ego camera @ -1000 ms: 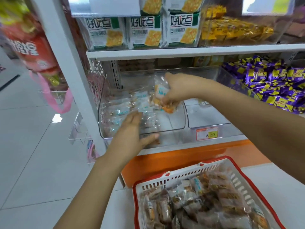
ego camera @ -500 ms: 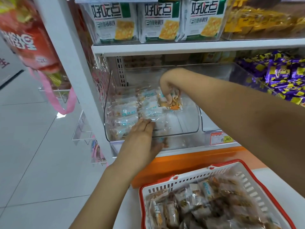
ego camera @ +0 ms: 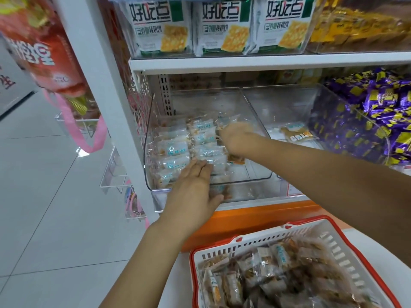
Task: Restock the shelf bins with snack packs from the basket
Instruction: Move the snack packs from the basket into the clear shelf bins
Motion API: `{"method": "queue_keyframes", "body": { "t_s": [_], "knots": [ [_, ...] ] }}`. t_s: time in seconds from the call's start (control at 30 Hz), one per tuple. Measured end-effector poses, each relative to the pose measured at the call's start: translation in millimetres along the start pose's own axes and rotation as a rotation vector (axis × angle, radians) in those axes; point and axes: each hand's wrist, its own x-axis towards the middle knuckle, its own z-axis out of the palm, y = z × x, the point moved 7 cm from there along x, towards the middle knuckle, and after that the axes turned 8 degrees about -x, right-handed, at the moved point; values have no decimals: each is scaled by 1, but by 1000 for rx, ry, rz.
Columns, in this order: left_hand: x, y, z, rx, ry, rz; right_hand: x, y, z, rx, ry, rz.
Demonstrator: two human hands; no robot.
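Observation:
A clear plastic shelf bin (ego camera: 242, 177) holds rows of small clear snack packs (ego camera: 175, 150) with blue print. My left hand (ego camera: 195, 187) reaches over the bin's front wall, its straight fingers pressing on the front packs. My right hand (ego camera: 235, 141) is inside the bin, knuckles up, fingers curled down on a snack pack (ego camera: 236, 160) whose orange end shows below the hand. A white basket with a red rim (ego camera: 242, 243) at the bottom right is full of the same snack packs (ego camera: 273, 276).
A second clear bin (ego camera: 295, 107) to the right holds one pack (ego camera: 298, 135). Purple-wrapped sweets (ego camera: 378, 121) fill the bin beyond. Cracker boxes (ego camera: 220, 27) stand on the shelf above. A red bag on a pink strap (ego camera: 42, 50) hangs at left, over white floor tiles.
My right hand has come down from above the bin and lowered its pack beside the rows. My left hand has slid forward onto the front packs. The view has moved closer.

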Motion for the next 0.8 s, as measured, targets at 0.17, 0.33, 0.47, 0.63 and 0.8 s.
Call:
{"method": "queue_keyframes", "body": {
  "t_s": [0.17, 0.33, 0.47, 0.63, 0.8],
  "knots": [
    [-1, 1, 0, 12, -4, 1, 14, 2, -3, -2, 125, -84],
    [-1, 0, 1, 27, -4, 2, 8, 2, -9, -23, 272, -12],
    [-1, 0, 1, 27, -15, 2, 6, 23, -17, -81, 248, 68],
    [-1, 0, 1, 28, -13, 5, 9, 21, -22, -244, 285, 51],
    [-1, 0, 1, 43, -23, -1, -2, 17, -23, -149, 318, 22]
  ]
}}
